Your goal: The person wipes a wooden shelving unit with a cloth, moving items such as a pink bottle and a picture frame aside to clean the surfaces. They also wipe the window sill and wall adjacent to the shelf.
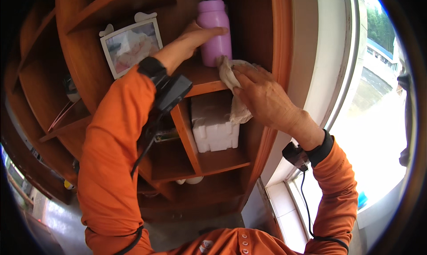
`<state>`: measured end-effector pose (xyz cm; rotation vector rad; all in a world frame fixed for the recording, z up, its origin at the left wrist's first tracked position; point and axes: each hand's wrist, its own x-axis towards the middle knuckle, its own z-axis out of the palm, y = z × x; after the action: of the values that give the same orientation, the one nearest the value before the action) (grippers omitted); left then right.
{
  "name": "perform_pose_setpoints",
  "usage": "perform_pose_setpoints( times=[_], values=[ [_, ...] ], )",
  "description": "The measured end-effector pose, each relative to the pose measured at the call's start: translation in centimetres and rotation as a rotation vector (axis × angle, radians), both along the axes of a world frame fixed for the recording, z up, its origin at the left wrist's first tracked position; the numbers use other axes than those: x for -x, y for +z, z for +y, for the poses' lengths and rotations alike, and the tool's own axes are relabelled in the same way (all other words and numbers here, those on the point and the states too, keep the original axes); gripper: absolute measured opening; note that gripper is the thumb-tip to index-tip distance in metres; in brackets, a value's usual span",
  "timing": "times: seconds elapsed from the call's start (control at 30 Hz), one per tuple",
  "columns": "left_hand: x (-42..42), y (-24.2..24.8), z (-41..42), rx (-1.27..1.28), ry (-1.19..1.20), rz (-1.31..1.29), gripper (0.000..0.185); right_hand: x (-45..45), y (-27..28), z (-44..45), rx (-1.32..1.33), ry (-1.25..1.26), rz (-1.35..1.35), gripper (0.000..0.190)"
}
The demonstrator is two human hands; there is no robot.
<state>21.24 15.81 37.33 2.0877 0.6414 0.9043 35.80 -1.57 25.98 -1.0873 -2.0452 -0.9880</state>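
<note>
My left hand [196,38] grips a purple water bottle [218,51] around its middle, with the thumb across its front. The bottle stands upright on, or just above, a wooden shelf [196,76]; its base is partly hidden. Under my right hand [265,91] is a bunched beige cloth [228,71], pressed at the shelf's right front edge. One corner of the cloth touches or nearly touches the bottle's base, and the rest hangs below the shelf board. To the left of the bottle, a white picture frame [108,56] leans on the same shelf, partly behind my left forearm.
A white foam box [217,135] sits in the compartment below. White rounded items [193,180] lie lower down. Pink-handled or corded items [61,116] hang out of a left compartment. A wooden post [282,38] and a bright window [373,121] border the right side. Black cables run along both sleeves.
</note>
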Motion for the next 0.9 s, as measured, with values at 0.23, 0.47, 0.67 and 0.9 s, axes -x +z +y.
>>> perform_pose_setpoints(
  times=[0.23, 0.47, 0.67, 0.9],
  values=[
    [11.7, -2.1, -4.1, -0.209, -0.062, -0.258, 0.055, 1.0, 3.4, -0.6, 0.468, -0.187, 0.064, 0.02],
    [19.1, -4.8, -6.7, -0.342, 0.147, -0.465, 0.068, 2.7, 8.8, 4.3, 0.965, -0.381, 0.182, 0.045],
    [19.8, -6.3, -6.1, -0.362, 0.093, -0.555, 0.074, 5.1, 9.5, 10.9, 1.08, -0.271, -0.052, 0.06],
    [19.0, -6.7, -5.8, -0.371, 0.011, -0.687, 0.081, 6.2, 10.8, 18.6, 1.239, -0.291, -0.019, 0.073]
  ],
)
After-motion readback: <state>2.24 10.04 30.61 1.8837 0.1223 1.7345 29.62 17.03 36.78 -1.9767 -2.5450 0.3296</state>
